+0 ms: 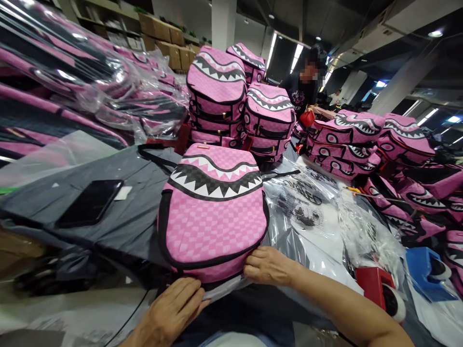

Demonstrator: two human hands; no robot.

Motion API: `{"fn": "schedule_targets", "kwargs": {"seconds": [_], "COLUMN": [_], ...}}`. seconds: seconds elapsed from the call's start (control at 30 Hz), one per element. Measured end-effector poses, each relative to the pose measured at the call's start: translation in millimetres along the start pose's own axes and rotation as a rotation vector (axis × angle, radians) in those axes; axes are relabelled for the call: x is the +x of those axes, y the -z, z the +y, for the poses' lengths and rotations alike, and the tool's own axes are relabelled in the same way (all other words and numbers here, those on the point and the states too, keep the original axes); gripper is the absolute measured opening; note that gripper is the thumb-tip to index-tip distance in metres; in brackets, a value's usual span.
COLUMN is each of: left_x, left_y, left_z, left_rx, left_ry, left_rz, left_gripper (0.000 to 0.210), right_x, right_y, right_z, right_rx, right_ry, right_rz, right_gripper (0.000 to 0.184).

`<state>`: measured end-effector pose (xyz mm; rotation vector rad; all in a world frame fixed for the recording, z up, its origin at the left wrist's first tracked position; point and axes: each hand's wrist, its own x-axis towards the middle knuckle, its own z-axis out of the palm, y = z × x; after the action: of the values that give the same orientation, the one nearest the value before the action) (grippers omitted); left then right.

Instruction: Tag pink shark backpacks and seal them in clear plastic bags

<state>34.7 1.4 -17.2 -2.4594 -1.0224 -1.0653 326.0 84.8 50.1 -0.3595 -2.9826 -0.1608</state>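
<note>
A pink checkered backpack [217, 224] with black trim and a shark-tooth band lies front side up on the table before me, its bottom end toward me. My left hand [177, 308] is closed at the near left corner of its bottom edge, fingers curled over and thumb low. At the near right corner, my right hand [269, 266] grips the same edge with bent fingers. Between both hands a strip of thin, pale plastic film [224, 287] shows under the backpack. Black straps [157, 156] stick out on either side of its top. The fingertips are partly hidden.
Left lies a black phone [90, 202] beside a white paper slip [123, 193]. Stacked pink backpacks [217, 91] stand behind; more [343, 140] are at right. Printed clear plastic bags [300, 202], a red tape dispenser [374, 286] and a blue one [428, 272] lie right. A person [304, 84] stands beyond.
</note>
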Motion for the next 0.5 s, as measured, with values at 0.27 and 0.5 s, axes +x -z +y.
{"fn": "schedule_targets", "kwargs": {"seconds": [0.27,0.5], "left_x": [20.4,100.1], "left_y": [21.3,92.8], "left_z": [-30.5,-72.7], "left_rx": [-0.161,-0.278], "left_ry": [0.029,0.043], "left_rz": [-0.246,-0.331], "left_gripper": [0.025,0.041], "right_x": [15.2,46.4], "right_y": [29.8,107.5], "right_z": [16.7,33.9], "right_rx": [0.117,0.394], "right_ry": [0.066,-0.016], "right_rz": [-0.085,0.128], "right_gripper": [0.014,0.031]}}
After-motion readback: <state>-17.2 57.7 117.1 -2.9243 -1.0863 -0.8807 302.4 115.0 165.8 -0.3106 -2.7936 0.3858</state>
